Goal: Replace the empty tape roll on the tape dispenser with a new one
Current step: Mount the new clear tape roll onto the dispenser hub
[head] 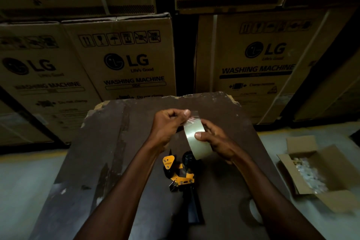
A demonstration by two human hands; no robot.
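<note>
Head view: new tape roll (195,142) held above mid-tabletop, right hand (218,143) gripping it with thumb on the outer face, left hand (168,124) pinching the peeled free end (191,117). Yellow-black tape dispenser (180,171) lies on the worn brown tabletop (97,152) directly under the roll, its top partly hidden by roll and right wrist. Open cardboard box (319,173) on the floor off the table's right edge; stacked LG washing machine cartons (124,60) behind the far edge.

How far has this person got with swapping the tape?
Done: the yellow and black tape dispenser lies on the dark brown table, its spindle apparently bare. In hand: the right hand grips a new clear tape roll while the left hand pinches its loose end. Left: mounting and threading it.
</note>
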